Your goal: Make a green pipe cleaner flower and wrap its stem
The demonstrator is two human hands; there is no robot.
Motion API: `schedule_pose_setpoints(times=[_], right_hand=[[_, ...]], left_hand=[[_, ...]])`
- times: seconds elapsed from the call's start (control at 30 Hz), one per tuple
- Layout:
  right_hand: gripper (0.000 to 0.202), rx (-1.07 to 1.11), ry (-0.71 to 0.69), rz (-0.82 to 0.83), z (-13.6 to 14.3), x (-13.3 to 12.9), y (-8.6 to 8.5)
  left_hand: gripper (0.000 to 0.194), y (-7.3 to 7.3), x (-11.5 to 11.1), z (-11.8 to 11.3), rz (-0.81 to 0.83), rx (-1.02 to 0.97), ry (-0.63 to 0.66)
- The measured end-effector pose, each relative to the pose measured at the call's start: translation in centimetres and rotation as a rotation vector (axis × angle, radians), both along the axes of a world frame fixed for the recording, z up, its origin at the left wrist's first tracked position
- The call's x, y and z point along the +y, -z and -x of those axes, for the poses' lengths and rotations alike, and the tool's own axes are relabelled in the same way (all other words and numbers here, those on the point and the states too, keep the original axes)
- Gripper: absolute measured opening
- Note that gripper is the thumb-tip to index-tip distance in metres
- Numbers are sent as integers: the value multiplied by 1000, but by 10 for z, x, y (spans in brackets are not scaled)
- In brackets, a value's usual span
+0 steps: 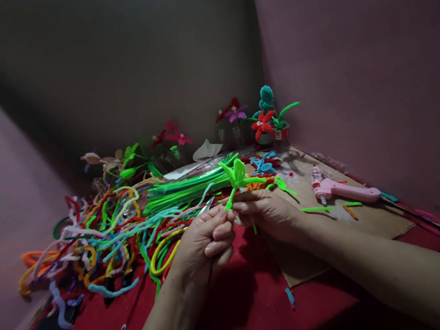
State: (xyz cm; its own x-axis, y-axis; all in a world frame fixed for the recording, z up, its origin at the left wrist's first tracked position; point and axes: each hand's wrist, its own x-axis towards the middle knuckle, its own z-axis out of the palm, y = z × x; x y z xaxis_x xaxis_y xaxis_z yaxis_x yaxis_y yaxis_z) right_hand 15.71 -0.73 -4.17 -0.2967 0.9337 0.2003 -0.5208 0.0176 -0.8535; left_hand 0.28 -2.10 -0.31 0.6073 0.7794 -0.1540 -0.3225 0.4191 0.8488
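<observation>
Green fuzzy flower (237,178), centre frame: our curled left hand (210,236) pinches its base; our right hand (269,214) bunches its fingers alongside, hold unclear. Our forearms (164,319) slant inward from below.

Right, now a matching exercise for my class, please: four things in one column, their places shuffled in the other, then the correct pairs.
Things
1. Glue gun
2. Green flower nearest the camera
3. Teal flower
4. Short blue piece

Places
A. At the back, near where two walls meet
B. On the red surface, just off the near edge of the cardboard
C. Lying on the brown cardboard
D. Held in the left hand, with the right hand close by

Pairs: 1-C, 2-D, 3-A, 4-B
</observation>
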Motion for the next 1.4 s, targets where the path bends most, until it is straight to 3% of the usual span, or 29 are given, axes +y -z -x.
schedule_pose_setpoints(times=[0.17,0.27,0.7,0.83,0.93,1.03,1.2,1.3,1.4], right_hand=[[24,79,-77,61,1,-2,-2],[16,109,-103,62,2,-2,-2],[19,74,-24,83,4,-7,-8],[18,98,4,126,4,-7,-10],[19,142,5,105,6,-7,-11],[17,157,51,140,7,-6,-11],[16,194,153,150,4,-2,-9],[17,168,175,136,2,-1,-8],[18,125,171,164,1,-1,-8]], left_hand=[[13,0,-1,-4,76,-96,-2],[14,0,-3,-6,95,-127,-40],[15,9,-2,-5,27,-255,68],[12,11,-2,-7,0,-222,55],[14,11,-2,-8,-58,-70,16],[23,9,-1,-7,-299,260,-69],[19,8,1,0,-1189,851,-438],[22,10,3,5,-1516,963,-517],[23,12,4,8,-1650,992,-555]])
